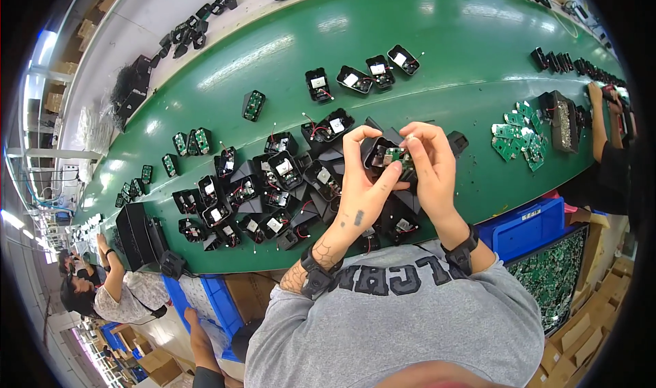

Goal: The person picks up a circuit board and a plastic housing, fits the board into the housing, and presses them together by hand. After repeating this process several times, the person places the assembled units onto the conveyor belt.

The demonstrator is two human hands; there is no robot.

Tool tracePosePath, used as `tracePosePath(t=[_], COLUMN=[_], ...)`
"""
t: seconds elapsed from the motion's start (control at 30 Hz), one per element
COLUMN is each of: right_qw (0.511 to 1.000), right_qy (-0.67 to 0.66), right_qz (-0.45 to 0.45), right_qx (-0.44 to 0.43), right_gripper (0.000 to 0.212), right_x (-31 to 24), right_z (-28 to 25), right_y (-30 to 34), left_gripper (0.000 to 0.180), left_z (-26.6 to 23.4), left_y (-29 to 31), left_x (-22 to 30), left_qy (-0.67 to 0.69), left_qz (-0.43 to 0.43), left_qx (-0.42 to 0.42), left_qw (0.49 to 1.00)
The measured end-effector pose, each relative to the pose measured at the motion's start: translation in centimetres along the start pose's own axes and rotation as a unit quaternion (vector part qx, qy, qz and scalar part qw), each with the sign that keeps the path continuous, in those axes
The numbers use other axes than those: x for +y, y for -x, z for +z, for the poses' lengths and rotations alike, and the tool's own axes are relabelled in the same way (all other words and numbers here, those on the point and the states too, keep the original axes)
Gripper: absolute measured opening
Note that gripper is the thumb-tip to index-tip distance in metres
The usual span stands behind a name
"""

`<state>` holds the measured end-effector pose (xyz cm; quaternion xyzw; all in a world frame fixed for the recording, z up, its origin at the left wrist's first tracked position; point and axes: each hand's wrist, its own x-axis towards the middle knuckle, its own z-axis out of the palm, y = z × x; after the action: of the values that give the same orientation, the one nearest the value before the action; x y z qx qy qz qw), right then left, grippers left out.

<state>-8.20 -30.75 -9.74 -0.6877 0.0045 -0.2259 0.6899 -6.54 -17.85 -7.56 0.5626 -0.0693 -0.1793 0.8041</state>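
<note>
Above the near side of the green workbench, my left hand [367, 193] is wrapped round a black plastic housing [373, 153]. A small green circuit board [394, 154] sits at the housing's opening, with my left thumb pressed near it. My right hand [433, 171] closes on the board from the other side, its fingertips bent together near a small pale part. My fingers cover much of the board and housing. Close to my left hand lie several open black housings [284, 170] with white parts and red wires inside.
A pile of green circuit boards [519, 135] lies to the right, beside a black box of small parts [564, 121]. More open housings [355, 79] stand farther back. Blue bins [529, 227] adjoin the bench's near edge. Co-workers' arms [598, 123] reach in at right; another person [116, 289] sits at left.
</note>
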Motion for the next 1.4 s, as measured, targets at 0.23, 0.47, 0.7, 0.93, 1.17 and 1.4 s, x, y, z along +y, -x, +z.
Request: tracePosePath(t=[0.23,0.47,0.7,0.93,1.17,1.4], right_qw=[0.992,0.947,0.864,0.952,0.986,0.953], right_qy=[0.105,0.220,0.225,0.205,-0.058,-0.015], right_qz=[-0.055,-0.192,-0.261,-0.202,0.129,0.184], right_qx=[0.032,-0.132,-0.367,-0.102,-0.085,-0.242], right_gripper=[0.012,0.015,0.025,0.023,0.015,0.014], right_x=[1.7,0.2,-2.9,-2.8,-0.7,-1.5], right_z=[-0.1,-3.2,-4.2,-2.5,-3.8,-5.5], right_y=[-0.6,-3.3,-6.6,-5.5,-3.4,-6.0], left_gripper=[0.056,0.052,0.050,0.041,0.047,0.056], left_z=[0.7,-0.5,-1.3,0.1,0.2,-0.2], left_y=[-0.2,-0.9,-1.8,-1.2,-1.1,-1.8], left_x=[-0.9,1.7,2.6,0.8,0.4,1.3], left_qy=[0.014,0.030,0.040,0.074,0.023,-0.003], left_qz=[0.023,-0.152,-0.240,-0.052,-0.059,-0.171], left_qx=[0.024,-0.106,-0.196,0.005,-0.025,-0.110], left_qw=[0.999,0.982,0.950,0.996,0.998,0.979])
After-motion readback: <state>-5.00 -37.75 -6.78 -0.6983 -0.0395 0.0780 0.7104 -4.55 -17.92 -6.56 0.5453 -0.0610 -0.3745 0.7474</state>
